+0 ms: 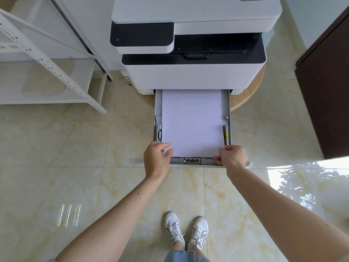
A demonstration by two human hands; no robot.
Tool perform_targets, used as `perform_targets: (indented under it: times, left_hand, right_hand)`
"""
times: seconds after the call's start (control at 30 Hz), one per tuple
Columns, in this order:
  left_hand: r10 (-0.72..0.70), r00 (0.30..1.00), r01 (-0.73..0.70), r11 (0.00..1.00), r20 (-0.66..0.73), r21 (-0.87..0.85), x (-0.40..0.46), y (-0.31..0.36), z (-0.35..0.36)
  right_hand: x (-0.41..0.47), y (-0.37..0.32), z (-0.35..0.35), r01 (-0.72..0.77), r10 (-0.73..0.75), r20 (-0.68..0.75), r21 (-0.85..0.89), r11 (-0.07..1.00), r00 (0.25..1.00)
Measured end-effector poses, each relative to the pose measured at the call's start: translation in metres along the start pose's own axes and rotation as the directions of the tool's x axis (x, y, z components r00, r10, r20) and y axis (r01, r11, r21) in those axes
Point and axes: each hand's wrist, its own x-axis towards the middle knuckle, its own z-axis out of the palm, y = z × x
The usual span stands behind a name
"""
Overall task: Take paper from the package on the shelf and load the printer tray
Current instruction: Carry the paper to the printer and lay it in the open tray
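Paper stack (191, 121) lying flat in pulled-out printer tray (158, 110), between side guides, near edge at tray front. Left hand (156, 161) at near-left corner, fingers loosely curled and apart, gripping nothing. Right hand (233, 156) at near-right corner, thumb and fingers pinched on stack edge. Likely light, floppy, slippery sheets, prone to fanning; best held at both near corners, squared against guides. Printer (192, 72) on round wooden stand (245, 95).

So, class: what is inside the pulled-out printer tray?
A stack of white paper lies flat in the tray, between grey side guides. The left hand and right hand cover its near corners. The tray floor beneath is hidden.
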Motion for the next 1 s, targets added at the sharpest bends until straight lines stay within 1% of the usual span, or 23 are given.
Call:
perform_targets:
  times: [0.03, 0.1, 0.17, 0.2, 0.27, 0.43, 0.57, 0.73, 1.0]
  left_hand:
    - [0.071, 0.997, -0.072, 0.997, 0.038, 0.013, -0.002, 0.002, 0.004]
    - [0.186, 0.97, -0.191, 0.982, 0.157, 0.016, -0.006, 0.003, 0.013]
    - [0.245, 0.926, -0.262, 0.965, 0.289, 0.021, -0.011, 0.003, 0.022]
    - [0.263, 0.905, -0.293, 0.955, 0.333, 0.041, -0.012, 0.002, 0.025]
    - [0.292, 0.878, -0.352, 0.931, 0.379, 0.098, -0.014, -0.001, 0.028]
    - [0.339, 0.856, -0.435, 0.88, 0.391, 0.189, -0.014, -0.007, 0.027]
    - [0.374, 0.845, -0.472, 0.857, 0.382, 0.206, -0.017, -0.007, 0.027]
    - [0.362, 0.845, -0.465, 0.861, 0.394, 0.207, -0.017, -0.009, 0.027]
    - [0.336, 0.845, -0.442, 0.877, 0.417, 0.189, -0.013, -0.009, 0.029]
  right_hand:
    - [0.0, 0.0, 0.0, 0.004, -0.004, 0.0, -0.002, 1.0, 1.0]
    - [0.0, 0.002, 0.0, 0.012, -0.012, 0.004, -0.013, 1.0, 1.0]
    - [0.001, 0.003, -0.001, 0.02, -0.02, 0.008, -0.029, 0.999, 1.0]
    - [0.0, 0.003, -0.001, 0.025, -0.025, 0.008, -0.037, 0.999, 1.0]
    - [0.0, 0.003, 0.0, 0.038, -0.037, 0.006, -0.053, 0.998, 0.999]
    - [0.001, 0.005, 0.0, 0.042, -0.042, 0.01, -0.049, 0.998, 0.999]
    - [0.002, 0.007, 0.001, 0.041, -0.041, -0.001, -0.041, 0.998, 0.999]
    - [0.003, 0.009, 0.004, 0.069, -0.07, -0.015, -0.071, 0.995, 0.997]
    - [0.01, 0.018, 0.005, 0.188, -0.199, -0.042, -0.183, 0.965, 0.979]
